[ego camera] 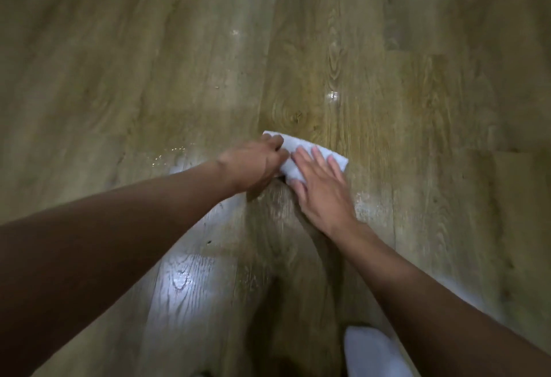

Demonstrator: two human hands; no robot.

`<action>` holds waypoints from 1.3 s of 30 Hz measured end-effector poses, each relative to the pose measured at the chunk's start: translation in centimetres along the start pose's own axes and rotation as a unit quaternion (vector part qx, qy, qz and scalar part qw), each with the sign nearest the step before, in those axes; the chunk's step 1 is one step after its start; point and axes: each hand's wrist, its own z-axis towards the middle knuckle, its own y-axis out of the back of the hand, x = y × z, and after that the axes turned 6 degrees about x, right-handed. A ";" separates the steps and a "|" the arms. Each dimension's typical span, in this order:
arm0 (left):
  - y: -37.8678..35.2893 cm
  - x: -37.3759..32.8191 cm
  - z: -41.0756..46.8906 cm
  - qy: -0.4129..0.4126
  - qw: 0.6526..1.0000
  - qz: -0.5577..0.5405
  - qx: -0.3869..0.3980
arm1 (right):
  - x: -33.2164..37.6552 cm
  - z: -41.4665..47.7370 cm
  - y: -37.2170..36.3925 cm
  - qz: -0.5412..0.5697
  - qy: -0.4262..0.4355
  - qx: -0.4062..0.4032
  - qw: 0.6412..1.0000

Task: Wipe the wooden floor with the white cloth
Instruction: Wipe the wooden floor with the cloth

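white cloth (301, 153) flat on wooden floor (417, 108), long axis running far-left to near-right | left hand (253, 165) pinches its left end | right hand (320, 186) spread flat on top

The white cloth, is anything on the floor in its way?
Nothing visible blocks it. Both hands already rest on the white cloth, left hand and right hand, and the wooden floor ahead looks bare except shiny wet spots.

Glossy, wet-looking wooden floor (387, 84); soft, matt white cloth (293, 165).
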 end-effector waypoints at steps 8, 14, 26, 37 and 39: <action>-0.9 1.4 -4.2 0.035 0.998 -0.026 -0.055 | 2.7 1.3 -0.9 0.069 0.084 -0.002 0.994; -0.4 1.4 -4.0 0.041 0.999 0.021 0.016 | -1.1 4.8 1.1 0.019 0.185 0.112 0.976; -1.4 1.9 -9.0 0.164 0.985 0.003 0.058 | 6.3 3.2 -2.2 0.095 0.167 0.080 0.978; 1.5 6.5 -7.0 0.249 0.953 0.019 0.171 | 9.8 9.9 -3.1 0.036 0.098 0.116 0.988; -0.2 5.7 -7.9 0.212 0.962 0.052 0.164 | 9.2 7.4 -3.3 0.048 0.127 0.091 0.987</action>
